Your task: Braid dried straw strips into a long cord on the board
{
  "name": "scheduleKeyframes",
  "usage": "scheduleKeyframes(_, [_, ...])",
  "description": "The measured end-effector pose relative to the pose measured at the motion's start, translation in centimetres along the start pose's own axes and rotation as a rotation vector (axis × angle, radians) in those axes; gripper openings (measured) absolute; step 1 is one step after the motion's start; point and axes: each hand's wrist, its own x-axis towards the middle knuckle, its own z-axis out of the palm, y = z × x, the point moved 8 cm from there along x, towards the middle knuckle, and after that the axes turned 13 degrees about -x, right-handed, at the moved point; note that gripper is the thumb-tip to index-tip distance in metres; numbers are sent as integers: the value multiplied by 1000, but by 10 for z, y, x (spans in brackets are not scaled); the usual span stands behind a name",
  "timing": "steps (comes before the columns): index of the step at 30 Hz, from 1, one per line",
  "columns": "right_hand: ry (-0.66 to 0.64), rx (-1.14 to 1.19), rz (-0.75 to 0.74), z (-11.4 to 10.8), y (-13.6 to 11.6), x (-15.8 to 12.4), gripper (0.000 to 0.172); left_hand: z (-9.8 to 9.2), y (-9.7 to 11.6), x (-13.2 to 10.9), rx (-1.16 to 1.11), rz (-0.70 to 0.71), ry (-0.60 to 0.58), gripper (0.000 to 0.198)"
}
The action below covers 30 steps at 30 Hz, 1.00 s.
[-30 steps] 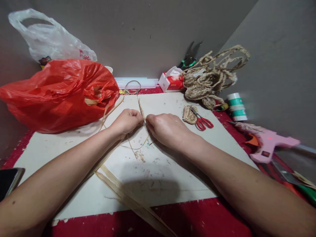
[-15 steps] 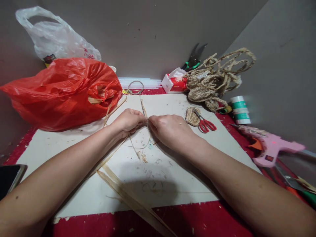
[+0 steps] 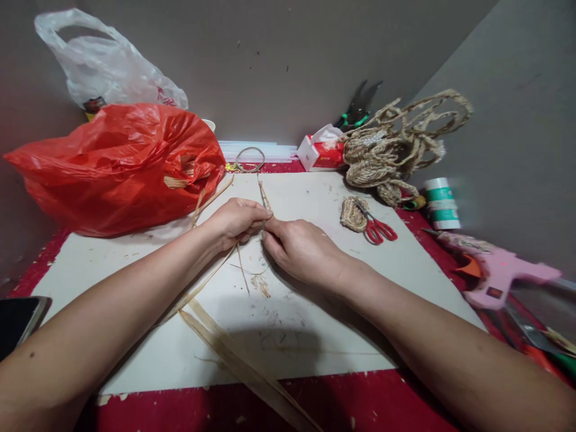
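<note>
Over the middle of the white sheet, my left hand and my right hand meet, thumbs and fingers pinched together. Between the fingertips is a thin straw-coloured strand, its narrow end pointing away from me. The exact grip is partly hidden by the fingers. Thin fibre ends hang below my left hand. Pale dried-leaf strips run from beneath my left forearm toward the front edge. Small fibre scraps lie just below the hands.
A red plastic bag of strips bulges at left. To the right are red-handled scissors against a small woven piece, a braided rope bundle, a tissue pack, and a pink glue gun. A phone lies at left.
My right hand has turned and dropped slightly, its thumb now lying along the strand close to my left fingertips. The thin loop under the hands shows less. My left hand is nearly still.
</note>
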Motion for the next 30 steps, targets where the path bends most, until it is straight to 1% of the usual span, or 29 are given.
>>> scheduleKeyframes(3, [6, 6, -37, -3, -8, -4, 28, -1, -1, 1, 16, 9, 15, 24])
scheduleKeyframes(5, [-38, 43, -129, -7, -16, -9, 26, 0, -1, 1, 23, 6, 6, 26])
scheduleKeyframes(7, [-80, 147, -201, -13, -18, -14, 27, 1, 0, 1, 14, 2, -4, 29])
scheduleKeyframes(8, [-76, 233, -192, -18, -13, -14, 31, 0, 1, 1, 5, 2, -5, 29])
scheduleKeyframes(9, [-39, 333, -144, -24, -4, -12, 36, 0, 3, 0, -5, 4, -4, 30])
scheduleKeyframes(11, [99, 548, 29, -31, 24, -4, 42, -1, 6, 0, -27, 8, -13, 29])
scheduleKeyframes(12, [177, 644, 119, -31, 38, 0, 42, 0, 8, 0, -37, 12, -23, 28])
scheduleKeyframes(13, [218, 739, 174, -27, 47, 4, 39, 0, 9, 0, -46, 13, -34, 28])
scheduleKeyframes(14, [210, 842, 193, -20, 51, 9, 35, 1, 10, 0, -53, 14, -43, 27])
scheduleKeyframes(15, [147, 958, 189, -9, 49, 15, 31, 1, 10, 0, -56, 17, -47, 27])
scheduleKeyframes(18, [-197, 1330, 202, 25, 29, 21, 25, 2, 10, 0, -18, 32, -27, 26])
scheduleKeyframes(19, [-286, 1421, 222, 31, 23, 20, 25, 2, 10, -1, 9, 46, -16, 25])
scheduleKeyframes(20, [-341, 1477, 244, 35, 19, 18, 26, 2, 11, -1, 43, 65, -2, 24])
scheduleKeyframes(21, [-360, 1497, 264, 36, 19, 17, 29, 1, 11, -1, 83, 88, 17, 23])
scheduleKeyframes(23, [-359, 1457, 290, 36, 23, 17, 33, 1, 13, -2, 170, 136, 48, 21])
scheduleKeyframes(27, [-441, 1357, 257, 41, 29, 19, 32, 5, 18, -3, 331, 258, 14, 15])
scheduleKeyframes(30, [-490, 1415, 256, 45, 29, 21, 34, 5, 25, -5, 446, 367, 13, 11])
